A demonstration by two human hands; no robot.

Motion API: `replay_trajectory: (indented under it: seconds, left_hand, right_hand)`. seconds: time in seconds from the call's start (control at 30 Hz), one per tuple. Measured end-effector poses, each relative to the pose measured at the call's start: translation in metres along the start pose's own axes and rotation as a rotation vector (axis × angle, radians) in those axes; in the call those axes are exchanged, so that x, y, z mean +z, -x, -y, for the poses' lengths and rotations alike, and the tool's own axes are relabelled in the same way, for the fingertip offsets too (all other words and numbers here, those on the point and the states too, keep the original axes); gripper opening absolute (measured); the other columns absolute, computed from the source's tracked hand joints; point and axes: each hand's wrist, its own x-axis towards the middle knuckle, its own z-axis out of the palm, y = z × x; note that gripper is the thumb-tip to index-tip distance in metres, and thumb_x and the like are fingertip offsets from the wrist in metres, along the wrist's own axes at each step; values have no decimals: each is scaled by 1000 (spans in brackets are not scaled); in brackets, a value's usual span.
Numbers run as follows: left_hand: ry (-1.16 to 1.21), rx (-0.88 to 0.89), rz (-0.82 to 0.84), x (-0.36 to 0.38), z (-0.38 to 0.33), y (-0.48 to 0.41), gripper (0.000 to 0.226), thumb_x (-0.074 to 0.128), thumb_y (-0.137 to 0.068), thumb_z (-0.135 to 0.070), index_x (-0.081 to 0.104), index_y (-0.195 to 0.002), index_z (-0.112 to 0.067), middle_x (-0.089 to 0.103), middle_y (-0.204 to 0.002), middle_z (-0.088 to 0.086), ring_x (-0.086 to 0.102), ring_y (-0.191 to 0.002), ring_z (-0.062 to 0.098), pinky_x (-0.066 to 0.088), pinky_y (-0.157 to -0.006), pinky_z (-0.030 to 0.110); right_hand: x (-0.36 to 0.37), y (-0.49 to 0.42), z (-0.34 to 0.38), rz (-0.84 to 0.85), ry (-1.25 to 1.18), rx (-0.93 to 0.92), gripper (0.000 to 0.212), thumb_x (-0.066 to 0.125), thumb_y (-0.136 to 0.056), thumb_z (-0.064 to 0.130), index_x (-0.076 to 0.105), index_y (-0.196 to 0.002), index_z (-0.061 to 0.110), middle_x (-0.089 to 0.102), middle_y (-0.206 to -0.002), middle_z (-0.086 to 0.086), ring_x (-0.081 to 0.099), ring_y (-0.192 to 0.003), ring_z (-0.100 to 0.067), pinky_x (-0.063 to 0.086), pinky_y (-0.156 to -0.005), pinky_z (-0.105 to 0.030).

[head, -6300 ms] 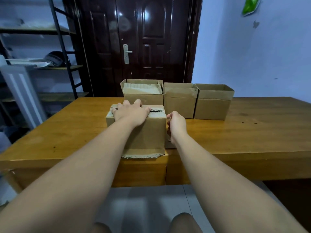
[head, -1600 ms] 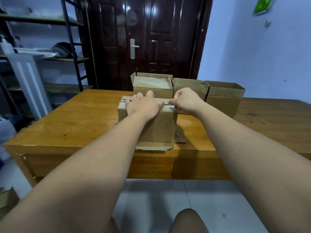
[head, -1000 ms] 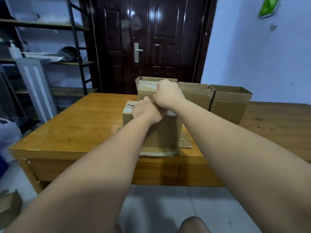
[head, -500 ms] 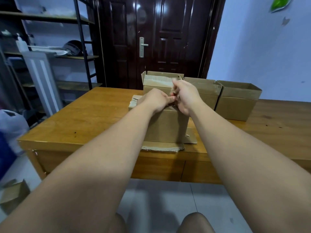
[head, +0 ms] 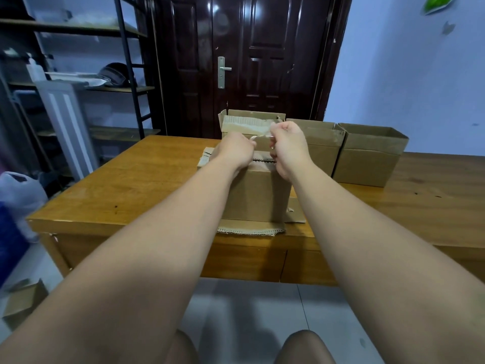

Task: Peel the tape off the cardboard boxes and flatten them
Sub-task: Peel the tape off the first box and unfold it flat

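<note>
The tape [head: 262,136] has lifted off the nearest box [head: 256,195], pinched between left hand [head: 233,151] and right hand [head: 288,149]; flattening likely comes next.

The left hand [head: 235,153] and right hand [head: 290,148] cover most of the top of the near box [head: 256,195], fingertips mostly unseen. The tape [head: 262,137] stretched between them is clear, its width indeterminable. A green item [head: 437,3] is cropped by the top edge.
</note>
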Motion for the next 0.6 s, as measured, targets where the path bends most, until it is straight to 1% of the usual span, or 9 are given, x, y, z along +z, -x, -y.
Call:
replay_trajectory:
  seconds: [0.07, 0.17, 0.23, 0.3, 0.37, 0.43, 0.5, 0.53, 0.6]
  left_hand:
    - [62, -10, -3, -4, -1, -1, 25, 47, -96, -13, 65, -107, 1, 63, -120, 21, 60, -111, 35, 50, -85, 36]
    - [239, -59, -58, -8, -4, 2, 28, 38, -99, -8, 54, -77, -14, 68, -111, 16, 64, -108, 30, 49, -77, 29]
    - [557, -172, -106, -14, -8, 4, 28, 28, -102, -11, 56, -103, -11, 69, -97, 9, 66, -99, 26, 49, -76, 30]
    - [868, -318, -141, -24, -8, 7, 39, 21, -103, -13, 46, -133, -9, 66, -90, 6, 66, -84, 21, 45, -73, 30]
    - [951, -385, -196, -37, -3, 8, 37, 28, -101, -10, 50, -131, -9, 57, -74, 4, 53, -61, 15, 40, -67, 29]
    - [866, -365, -190, -49, 3, 8, 34, 37, -99, -6, 50, -130, -6, 61, -88, 13, 44, -59, 14, 42, -61, 27]
    - [739, -292, -165, -56, 10, 8, 31, 42, -99, -11, 51, -129, -7, 56, -118, 16, 46, -67, 16, 49, -68, 29]
    - [615, -241, -184, -59, 15, 6, 24, 44, -99, -16, 53, -121, -12, 51, -118, 11, 48, -71, 16, 50, -75, 30]
    - [131, -71, -212, -67, 27, 5, 16, 48, -97, -28, 55, -108, -18, 43, -120, 2, 52, -78, 13, 45, -84, 28]
  right_hand:
    - [3, 0, -1, 1, 106, -48, 8, 47, -92, 11, 48, -90, 18, 51, -74, 2, 42, -62, -12, 34, -59, -27]
    - [6, 6, 2, 24, 232, -74, 30, 42, -91, 8, 43, -117, 23, 52, -88, 2, 45, -64, -11, 34, -54, -24]
    - [5, 8, 4, 20, 195, -31, 35, 37, -94, 10, 38, -125, 27, 53, -88, 0, 46, -60, -12, 38, -52, -25]
    - [3, 7, 4, 32, 203, -9, 29, 35, -96, 13, 44, -120, 26, 54, -84, -2, 45, -59, -13, 40, -49, -26]
    - [4, 9, 5, 102, 405, -63, 16, 41, -97, 15, 53, -105, 22, 54, -82, 1, 47, -62, -13, 42, -50, -21]
    - [9, 16, 6, 215, 676, -183, 6, 53, -94, 26, 57, -97, 23, 57, -90, 3, 55, -78, -17, 48, -67, -28]
    - [16, 23, 5, 323, 936, -266, 22, 58, -91, 39, 63, -106, 25, 61, -103, 4, 57, -98, -20, 42, -77, -28]
    - [19, 24, 4, 355, 1025, -296, 29, 57, -91, 44, 64, -113, 27, 64, -112, 4, 57, -107, -21, 40, -79, -28]
    - [22, 24, 3, 384, 1057, -300, 34, 55, -92, 48, 65, -119, 30, 64, -125, 5, 55, -117, -21, 43, -86, -30]
